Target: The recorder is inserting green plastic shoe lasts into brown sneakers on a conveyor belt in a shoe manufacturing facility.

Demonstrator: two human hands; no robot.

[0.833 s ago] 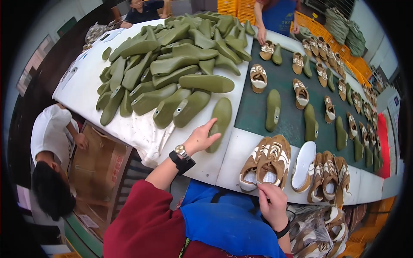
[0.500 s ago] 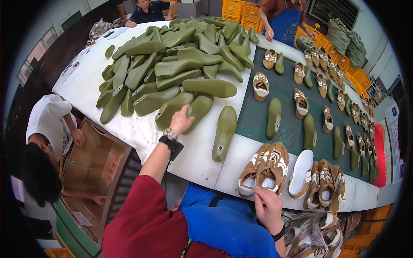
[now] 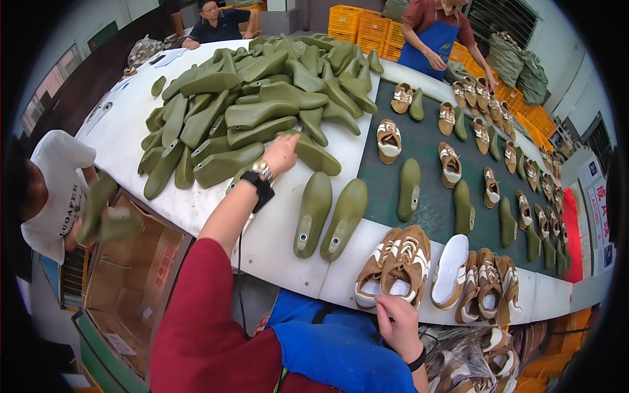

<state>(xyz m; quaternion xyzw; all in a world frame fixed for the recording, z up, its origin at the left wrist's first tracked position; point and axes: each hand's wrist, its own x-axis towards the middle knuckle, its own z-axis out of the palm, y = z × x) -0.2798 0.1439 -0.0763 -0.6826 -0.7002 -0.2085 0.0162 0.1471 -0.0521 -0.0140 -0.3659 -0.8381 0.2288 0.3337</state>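
Observation:
At the near edge of a big heap of green shoe lasts, my left hand has its fingers closed over the end of one tilted shoe last. Just right of that hand, two more shoe lasts lie side by side on the white tabletop, toes pointing away. My right hand is curled, fingertips together at the heel end of a pair of brown-and-white sneakers. Whether it pinches anything is hidden. Beside the pair lies a sneaker with a white insole on top.
More sneakers stand along the right front edge. Rows of sneakers and lasts cover a dark green mat. At left, a person in white holds lasts over a cardboard box. Two people are at the far side, one in a blue apron.
A second last now lies beside the one in front. My left hand has moved onto another last, which has turned aslant. The person at left has lifted lasts; my right hand stays at the sneakers.

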